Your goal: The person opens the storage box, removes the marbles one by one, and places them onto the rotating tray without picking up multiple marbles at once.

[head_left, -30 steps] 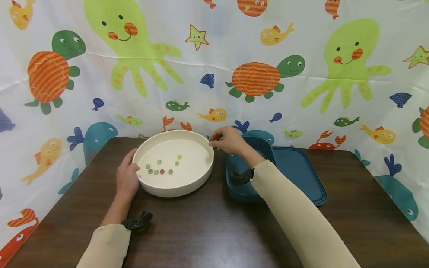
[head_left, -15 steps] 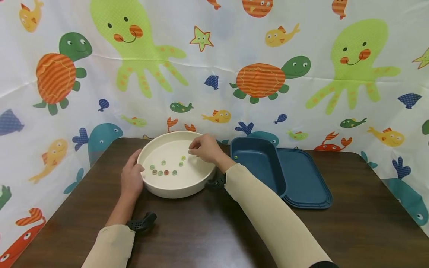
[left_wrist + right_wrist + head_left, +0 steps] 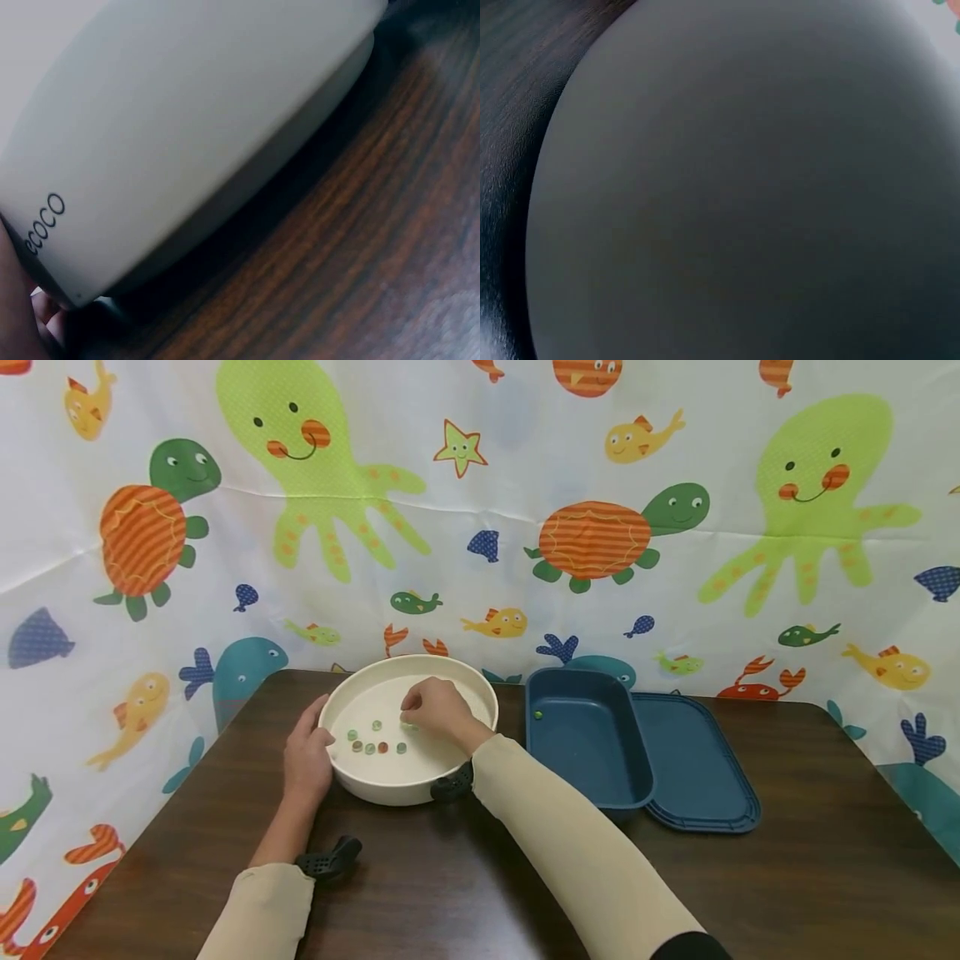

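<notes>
A cream round tray (image 3: 390,792) stands on the dark table. My left hand (image 3: 307,758) grips its left rim, thumb over the edge; in the left wrist view the tray's outer wall (image 3: 180,127) carries the letters "ecoco". Small round translucent beads, several green (image 3: 377,725) and a reddish one (image 3: 383,747), lie on the tray floor. My right hand (image 3: 438,710) is low over the tray, thumb and fingertips pinched on a tiny pale bead, mostly hidden. The hand covers some beads beneath it. Only the tray's blurred wall (image 3: 742,187) fills the right wrist view.
Right of the tray stands a deep blue rectangular box (image 3: 588,752) with one small green bead (image 3: 538,715) inside. Its flat blue lid (image 3: 697,760) lies beside it. A sea-animal curtain (image 3: 510,460) hangs behind the table.
My right hand has moved left and down from beside the tray's right rim to over its middle, uncovering the blue box. The left hand keeps its grip. The head view has shifted slightly.
</notes>
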